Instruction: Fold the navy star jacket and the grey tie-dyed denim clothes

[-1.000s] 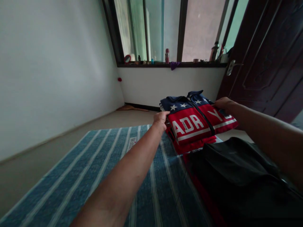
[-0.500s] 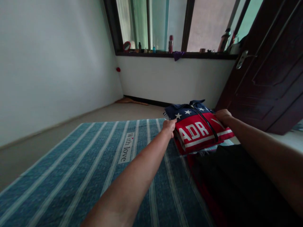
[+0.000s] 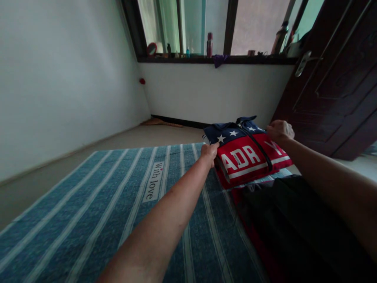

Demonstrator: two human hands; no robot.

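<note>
A folded zip jacket [image 3: 244, 151], navy with white stars above and red with white letters below, lies at the far right end of the bed. My left hand [image 3: 209, 152] is closed on its left edge, thumb on top near a star. Over the jacket's upper right edge is my right hand [image 3: 281, 130], raised a little with its fingers curled in. No cloth shows in it, though its palm is turned away from view. Dark clothing [image 3: 294, 220] lies nearer, under my right forearm.
A blue striped bedspread [image 3: 88, 196] covers the bed. Behind stands a windowsill [image 3: 182, 60] with a pink bottle [image 3: 209, 45], a round red mirror [image 3: 151, 49] and a purple cloth [image 3: 219, 60]. A dark red door [image 3: 332, 86] is at the right.
My right hand has lifted off the jacket's right side, uncovering more of its lettering. My left hand keeps its hold on the left edge. The view has shifted slightly.
</note>
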